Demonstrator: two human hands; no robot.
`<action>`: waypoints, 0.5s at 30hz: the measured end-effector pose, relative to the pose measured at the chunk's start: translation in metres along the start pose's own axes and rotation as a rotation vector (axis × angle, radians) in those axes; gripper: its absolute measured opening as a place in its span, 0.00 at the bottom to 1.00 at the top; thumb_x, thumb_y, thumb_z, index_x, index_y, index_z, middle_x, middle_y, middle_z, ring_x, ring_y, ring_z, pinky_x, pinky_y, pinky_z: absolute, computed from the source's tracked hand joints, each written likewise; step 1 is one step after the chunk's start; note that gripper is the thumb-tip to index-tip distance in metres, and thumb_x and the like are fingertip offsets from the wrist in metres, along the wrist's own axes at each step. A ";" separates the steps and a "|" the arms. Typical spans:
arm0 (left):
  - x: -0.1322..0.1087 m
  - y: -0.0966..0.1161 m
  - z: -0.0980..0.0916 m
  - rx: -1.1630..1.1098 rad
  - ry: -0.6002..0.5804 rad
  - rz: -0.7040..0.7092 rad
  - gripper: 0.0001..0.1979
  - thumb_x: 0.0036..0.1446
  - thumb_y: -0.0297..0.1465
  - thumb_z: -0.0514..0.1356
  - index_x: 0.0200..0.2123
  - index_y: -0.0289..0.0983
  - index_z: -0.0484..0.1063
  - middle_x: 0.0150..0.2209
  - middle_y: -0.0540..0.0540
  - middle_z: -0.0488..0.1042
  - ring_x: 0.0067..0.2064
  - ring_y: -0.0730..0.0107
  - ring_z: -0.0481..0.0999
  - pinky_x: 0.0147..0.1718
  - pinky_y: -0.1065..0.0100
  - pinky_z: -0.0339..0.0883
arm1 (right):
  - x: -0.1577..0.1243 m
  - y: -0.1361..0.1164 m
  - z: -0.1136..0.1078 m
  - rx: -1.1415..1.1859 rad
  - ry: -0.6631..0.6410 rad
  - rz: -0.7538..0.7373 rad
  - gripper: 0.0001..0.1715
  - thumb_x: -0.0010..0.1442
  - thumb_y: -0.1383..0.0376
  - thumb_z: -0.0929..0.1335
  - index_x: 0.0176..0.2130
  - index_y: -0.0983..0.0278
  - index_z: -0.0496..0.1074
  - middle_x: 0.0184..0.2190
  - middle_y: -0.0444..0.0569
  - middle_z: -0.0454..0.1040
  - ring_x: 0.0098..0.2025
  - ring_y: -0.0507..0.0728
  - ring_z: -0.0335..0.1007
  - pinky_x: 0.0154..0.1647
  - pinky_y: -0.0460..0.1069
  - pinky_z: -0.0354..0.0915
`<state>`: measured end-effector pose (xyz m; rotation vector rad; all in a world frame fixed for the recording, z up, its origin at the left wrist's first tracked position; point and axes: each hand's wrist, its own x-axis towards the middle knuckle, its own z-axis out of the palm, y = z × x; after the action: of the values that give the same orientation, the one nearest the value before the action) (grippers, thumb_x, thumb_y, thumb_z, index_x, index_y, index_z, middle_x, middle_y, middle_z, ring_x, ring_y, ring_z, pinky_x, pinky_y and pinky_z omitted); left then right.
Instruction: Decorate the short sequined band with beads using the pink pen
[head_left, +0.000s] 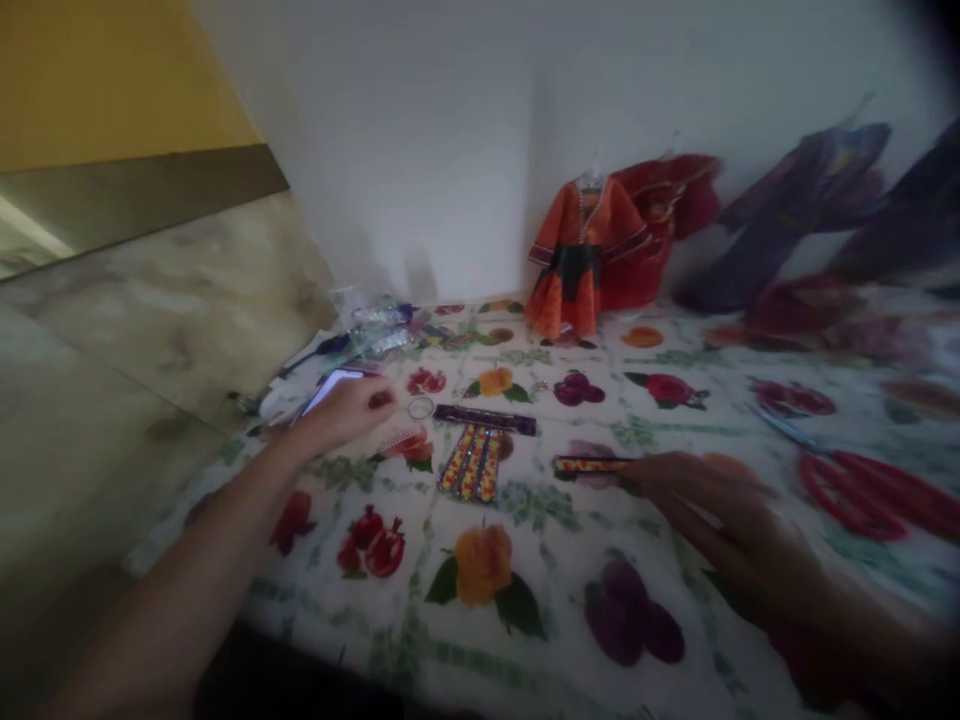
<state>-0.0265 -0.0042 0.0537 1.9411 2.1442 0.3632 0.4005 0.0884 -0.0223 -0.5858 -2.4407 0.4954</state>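
My right hand (720, 510), slightly blurred, pinches the right end of a short yellow-and-red patterned ribbon strip (591, 465) with dark edges, low over the tablecloth. To its left lie several matching ribbon strips (471, 463), fanned side by side beneath a dark purple trim band (486, 418). My left hand (352, 408) is closed with curled fingers beside a lit phone (330, 388); what it holds, if anything, is hidden. Between that hand and the band sits a pale ring (421, 408). A thin dotted trim (396, 441) lies just below it.
Red-handled scissors (862, 490) lie at the right. Against the wall stand a small orange doll dress (581, 255), a red one (660, 230) and a blurred purple one (810, 210). Clear plastic packets (382, 325) are heaped back left. The fruit-print tablecloth (420, 620) covers the table.
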 end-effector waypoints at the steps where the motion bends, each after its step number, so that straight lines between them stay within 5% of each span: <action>1: 0.001 0.003 -0.001 0.009 0.004 0.009 0.10 0.56 0.38 0.56 0.33 0.39 0.74 0.30 0.49 0.76 0.32 0.66 0.72 0.33 0.69 0.61 | 0.000 -0.001 0.000 0.006 0.011 -0.003 0.20 0.66 0.66 0.63 0.55 0.52 0.71 0.49 0.47 0.77 0.46 0.62 0.77 0.42 0.56 0.74; 6: 0.015 0.018 0.004 0.043 -0.046 0.078 0.11 0.59 0.38 0.54 0.36 0.39 0.73 0.34 0.47 0.77 0.35 0.64 0.73 0.34 0.68 0.62 | 0.000 0.000 -0.003 0.018 0.021 -0.023 0.19 0.66 0.67 0.63 0.54 0.53 0.70 0.46 0.51 0.77 0.44 0.60 0.77 0.41 0.55 0.74; 15: 0.034 0.017 0.042 0.111 -0.089 0.179 0.03 0.49 0.26 0.54 0.26 0.39 0.66 0.28 0.48 0.69 0.30 0.63 0.69 0.30 0.66 0.55 | 0.005 -0.011 -0.021 -0.030 0.014 -0.002 0.15 0.68 0.68 0.63 0.52 0.62 0.71 0.45 0.54 0.76 0.44 0.57 0.75 0.42 0.52 0.72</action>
<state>-0.0004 0.0328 0.0194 2.1742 1.9801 0.1873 0.4059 0.0863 0.0012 -0.5970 -2.4390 0.4535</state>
